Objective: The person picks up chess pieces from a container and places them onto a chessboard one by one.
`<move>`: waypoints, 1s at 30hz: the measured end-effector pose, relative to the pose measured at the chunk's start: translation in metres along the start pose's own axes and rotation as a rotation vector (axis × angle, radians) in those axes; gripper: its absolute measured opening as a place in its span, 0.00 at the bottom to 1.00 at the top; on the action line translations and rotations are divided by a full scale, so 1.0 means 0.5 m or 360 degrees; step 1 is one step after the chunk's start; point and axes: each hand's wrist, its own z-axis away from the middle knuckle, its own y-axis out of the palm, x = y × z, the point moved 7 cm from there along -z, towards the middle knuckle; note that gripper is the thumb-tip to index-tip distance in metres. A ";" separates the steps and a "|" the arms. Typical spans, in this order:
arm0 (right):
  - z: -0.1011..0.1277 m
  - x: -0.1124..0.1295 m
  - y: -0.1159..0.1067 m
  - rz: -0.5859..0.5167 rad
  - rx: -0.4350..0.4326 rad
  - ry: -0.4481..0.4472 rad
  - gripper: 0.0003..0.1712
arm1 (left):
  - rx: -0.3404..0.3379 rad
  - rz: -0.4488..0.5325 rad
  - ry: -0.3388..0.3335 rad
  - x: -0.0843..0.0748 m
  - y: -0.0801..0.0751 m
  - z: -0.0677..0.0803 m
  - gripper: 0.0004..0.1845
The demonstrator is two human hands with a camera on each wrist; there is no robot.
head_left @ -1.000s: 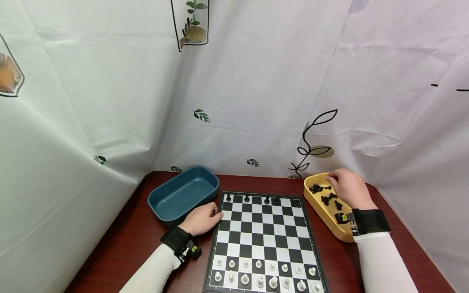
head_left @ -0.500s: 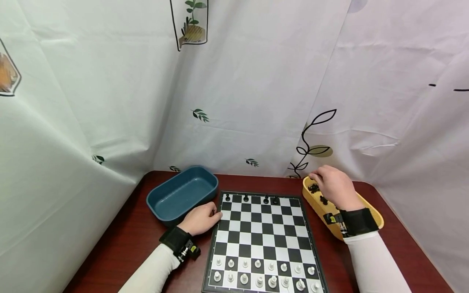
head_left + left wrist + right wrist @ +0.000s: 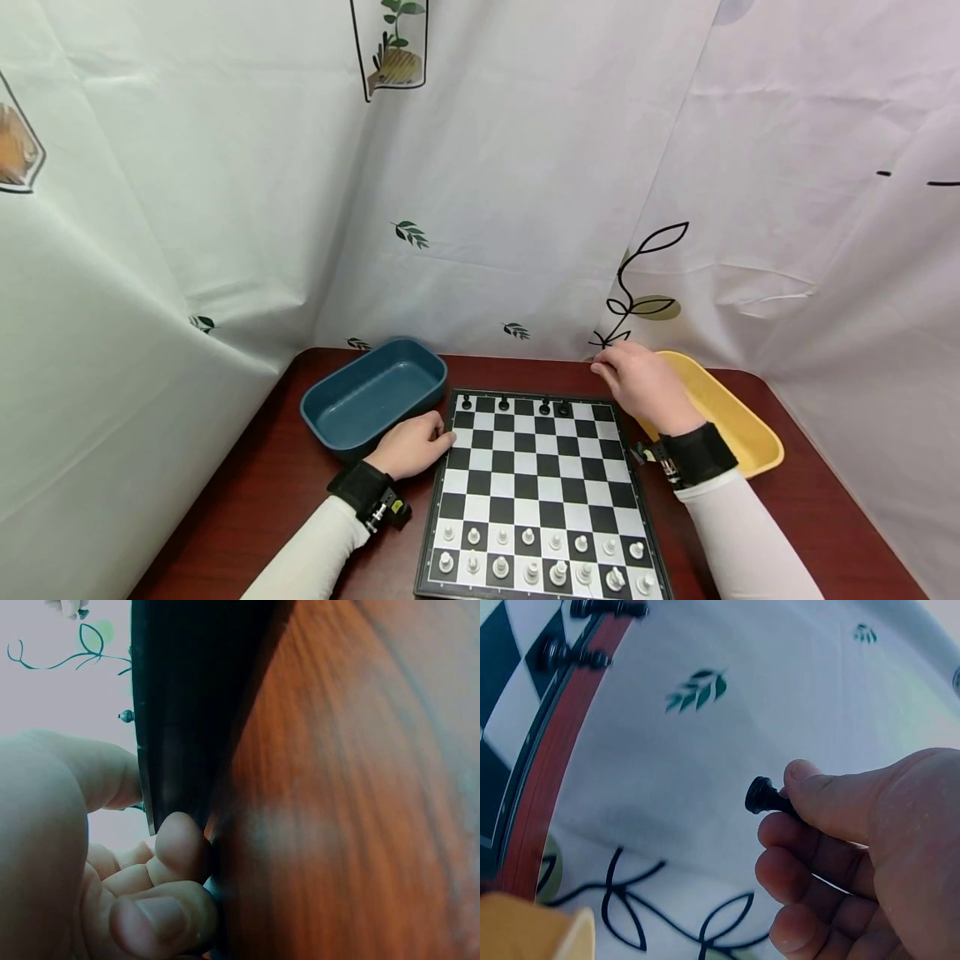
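A chessboard (image 3: 536,492) lies on the red-brown table (image 3: 255,500). Several white pieces (image 3: 540,558) fill its near rows; several black pieces (image 3: 543,407) stand on its far row. My right hand (image 3: 637,383) hovers over the board's far right corner and pinches a black chess piece (image 3: 766,797) between thumb and fingers (image 3: 832,802). My left hand (image 3: 412,446) rests at the board's left edge, fingers (image 3: 180,851) curled against the edge (image 3: 180,720). The yellow tray (image 3: 731,417) sits to the right of my right hand.
A blue tray (image 3: 375,396) stands at the back left, beside my left hand. White printed curtains (image 3: 487,167) close in the table at the back and on both sides.
My right hand has lifted out of the yellow tray with a black piece and moved left toward the board's far right corner. My left hand has stayed put.
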 end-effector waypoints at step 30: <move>-0.060 0.260 0.141 -0.0133 0.0456 -0.0586 0.03 | -0.0020 0.0019 0.0010 0.000 -0.001 0.001 0.17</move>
